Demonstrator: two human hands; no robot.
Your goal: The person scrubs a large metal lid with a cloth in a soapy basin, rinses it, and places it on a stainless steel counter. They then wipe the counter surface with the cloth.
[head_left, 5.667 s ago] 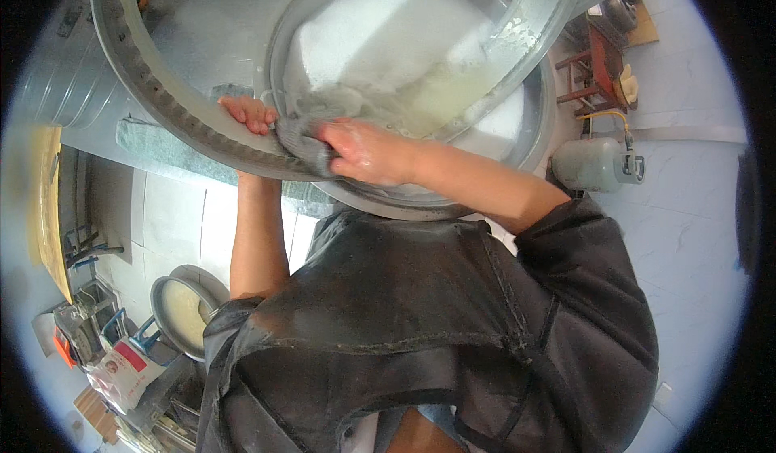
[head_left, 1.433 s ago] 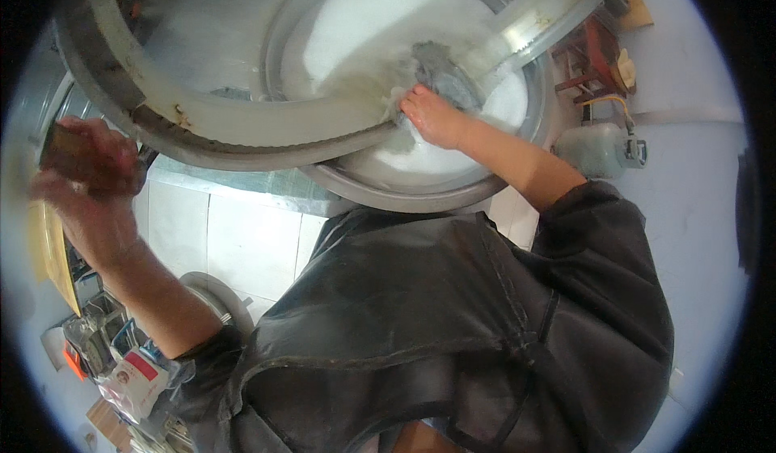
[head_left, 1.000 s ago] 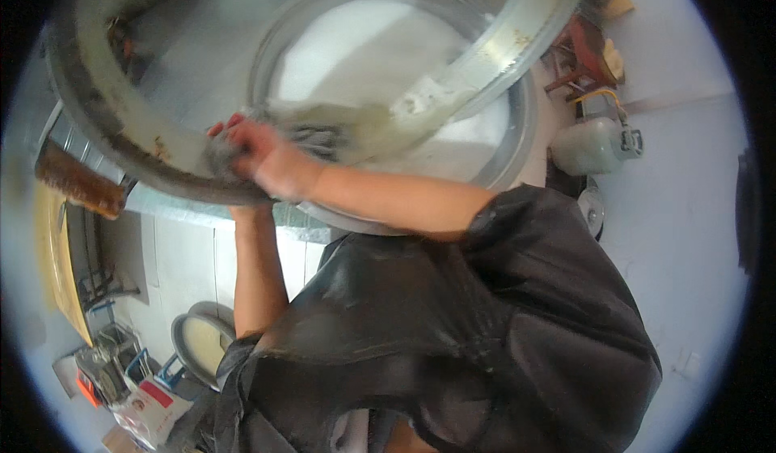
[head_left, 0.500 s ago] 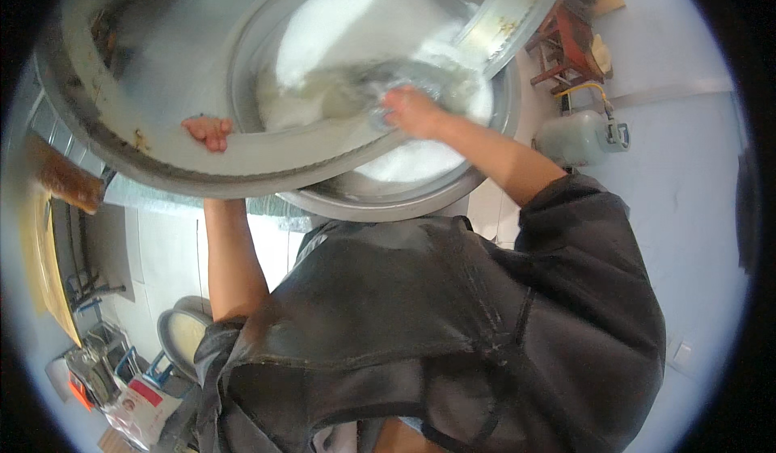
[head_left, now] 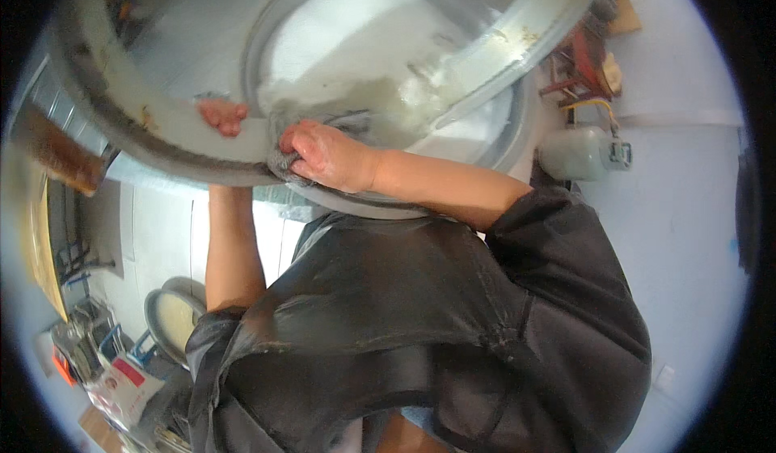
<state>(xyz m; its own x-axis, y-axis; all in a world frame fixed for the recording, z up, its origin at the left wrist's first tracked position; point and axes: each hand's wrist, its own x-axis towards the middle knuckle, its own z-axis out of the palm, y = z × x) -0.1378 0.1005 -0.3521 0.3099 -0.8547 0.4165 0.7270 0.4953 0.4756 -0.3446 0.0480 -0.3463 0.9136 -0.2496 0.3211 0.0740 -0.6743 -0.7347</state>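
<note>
A large metal ring (head_left: pixel 182 142), broad-banded and stained in places, lies tilted across a wide metal basin (head_left: pixel 517 122). White suds and cloudy water (head_left: pixel 356 57) fill the basin. My left hand (head_left: pixel 222 117) grips the ring's near left part, fingers curled over the band while the forearm comes up from beneath. My right hand (head_left: pixel 327 155) is closed around a grey scouring pad (head_left: pixel 280 162), pressed against the ring's near edge just right of my left hand. Most of the pad hides under my fingers, so its exact material cannot be made out.
Right of the basin stand a reddish wooden stool (head_left: pixel 578 61) and a pale gas cylinder (head_left: pixel 578 155) with a yellow hose. On the floor at lower left are a round pan (head_left: pixel 171 324) and a white sack (head_left: pixel 125 392). A brown board-like piece (head_left: pixel 61 150) juts in at left.
My right hand has moved left and nearer along the ring, from over the sudsy water to beside my left hand. The ring has shifted slightly right and up in view.
</note>
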